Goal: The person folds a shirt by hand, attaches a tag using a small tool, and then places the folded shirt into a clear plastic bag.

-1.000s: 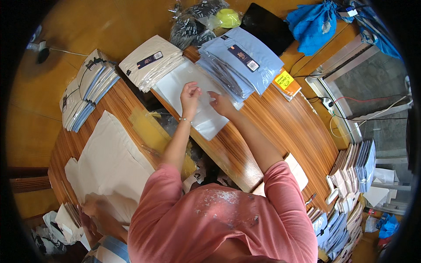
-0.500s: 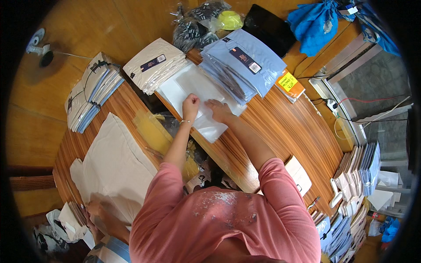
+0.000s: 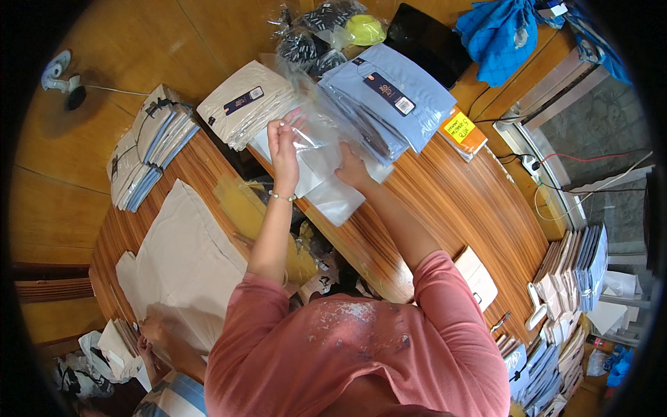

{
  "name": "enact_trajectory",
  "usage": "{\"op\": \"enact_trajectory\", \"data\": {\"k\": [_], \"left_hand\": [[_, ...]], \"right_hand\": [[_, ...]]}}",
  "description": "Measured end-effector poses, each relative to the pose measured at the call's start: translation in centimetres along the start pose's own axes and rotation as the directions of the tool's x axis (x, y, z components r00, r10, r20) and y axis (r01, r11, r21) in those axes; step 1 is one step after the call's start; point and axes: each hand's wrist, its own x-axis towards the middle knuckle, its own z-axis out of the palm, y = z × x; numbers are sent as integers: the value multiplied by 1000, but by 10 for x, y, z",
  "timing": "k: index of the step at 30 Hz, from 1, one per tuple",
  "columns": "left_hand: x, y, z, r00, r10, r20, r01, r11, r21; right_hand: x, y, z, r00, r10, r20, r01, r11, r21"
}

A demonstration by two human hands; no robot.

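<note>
A clear plastic bag (image 3: pixel 316 142) is raised and stretched between my hands, its upper end near the folded garments. My left hand (image 3: pixel 283 154) pinches its left side with bent fingers. My right hand (image 3: pixel 353 167) grips the bag's right side, its fingertips partly hidden by the film. Beneath lies a stack of clear and white plastic sleeves (image 3: pixel 337 201) on the wooden table. Just beyond my left hand is a pile of bagged beige garments (image 3: pixel 243 104) with a dark label. Bagged light-blue garments (image 3: pixel 396 97) lie beyond my right hand.
At left, another person's hand (image 3: pixel 156 330) touches a beige garment (image 3: pixel 184 257) on a second table (image 3: pixel 187 156). A gap with yellow sheets (image 3: pixel 243 215) separates the tables. Tied garment bundles (image 3: pixel 149 146) stand far left; folded stacks (image 3: pixel 559 267) line the right.
My left hand has moved up and left, lifting a plastic bag off the stack. My right hand has turned from lying flat on the sleeves to gripping the bag.
</note>
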Motion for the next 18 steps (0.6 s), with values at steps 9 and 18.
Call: {"op": "enact_trajectory", "data": {"k": [9,18], "left_hand": [[-57,23,43,970,-127,208,182,946,-270],[-92,10,123,880,-15,475,180,935,-305]], "right_hand": [[-80,-34,-78,947,105,-303,198,553,810],[-205,32,-186,696,555,-455,377,256,890]]}}
